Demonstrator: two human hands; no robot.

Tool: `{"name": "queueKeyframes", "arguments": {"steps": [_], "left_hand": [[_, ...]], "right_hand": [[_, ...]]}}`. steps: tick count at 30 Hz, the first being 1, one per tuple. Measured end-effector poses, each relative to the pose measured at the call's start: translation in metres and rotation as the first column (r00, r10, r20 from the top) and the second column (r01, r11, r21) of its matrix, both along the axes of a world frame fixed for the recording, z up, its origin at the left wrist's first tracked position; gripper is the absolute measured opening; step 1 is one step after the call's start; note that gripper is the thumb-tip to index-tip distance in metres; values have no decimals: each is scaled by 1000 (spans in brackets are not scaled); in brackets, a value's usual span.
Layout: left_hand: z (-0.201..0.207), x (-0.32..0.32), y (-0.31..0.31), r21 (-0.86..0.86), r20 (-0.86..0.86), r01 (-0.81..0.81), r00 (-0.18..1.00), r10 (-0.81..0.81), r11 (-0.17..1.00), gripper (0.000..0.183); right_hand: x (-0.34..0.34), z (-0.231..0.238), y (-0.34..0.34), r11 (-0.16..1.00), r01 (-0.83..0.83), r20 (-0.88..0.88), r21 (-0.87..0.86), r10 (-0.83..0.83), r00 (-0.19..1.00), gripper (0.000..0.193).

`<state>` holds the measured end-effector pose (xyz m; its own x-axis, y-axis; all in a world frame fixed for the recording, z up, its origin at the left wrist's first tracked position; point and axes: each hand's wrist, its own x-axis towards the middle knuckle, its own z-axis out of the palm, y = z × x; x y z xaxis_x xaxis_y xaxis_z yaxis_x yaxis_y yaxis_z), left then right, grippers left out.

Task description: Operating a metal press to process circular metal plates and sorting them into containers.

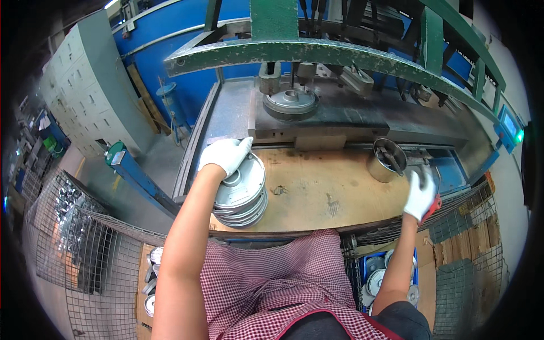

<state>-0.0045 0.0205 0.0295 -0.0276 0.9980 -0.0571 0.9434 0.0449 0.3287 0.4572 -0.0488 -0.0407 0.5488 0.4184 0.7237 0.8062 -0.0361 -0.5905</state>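
In a white glove, my left hand grips the far rim of a round cast-metal cover. That cover tops a stack of similar covers at the left of the wooden work board. My right hand, also gloved, is at the board's right end, just right of a metal can. Its fingers look stretched and apart, with the tips blurred. A red handle-like part shows against its palm; whether the hand grips it is unclear. Dark pieces stick out of the can.
Behind the wooden board stands a machine with a round metal part on its bed. A green frame spans overhead. A blue crate of metal parts is beside my right arm. A wire basket stands left.
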Motion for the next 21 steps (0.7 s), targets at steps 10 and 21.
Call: {"name": "queueKeyframes", "arguments": {"steps": [10,21], "left_hand": [[-7,-5,6,-3,64,4,998,-4,1000,60],[-1,-8,-3,409,193,-73,981,-8,910,46]], "right_hand": [[-227,84,164,631,-479,121,-611,672,731,44],[-204,90,94,699,-618,392,-359,714,580,27]]}}
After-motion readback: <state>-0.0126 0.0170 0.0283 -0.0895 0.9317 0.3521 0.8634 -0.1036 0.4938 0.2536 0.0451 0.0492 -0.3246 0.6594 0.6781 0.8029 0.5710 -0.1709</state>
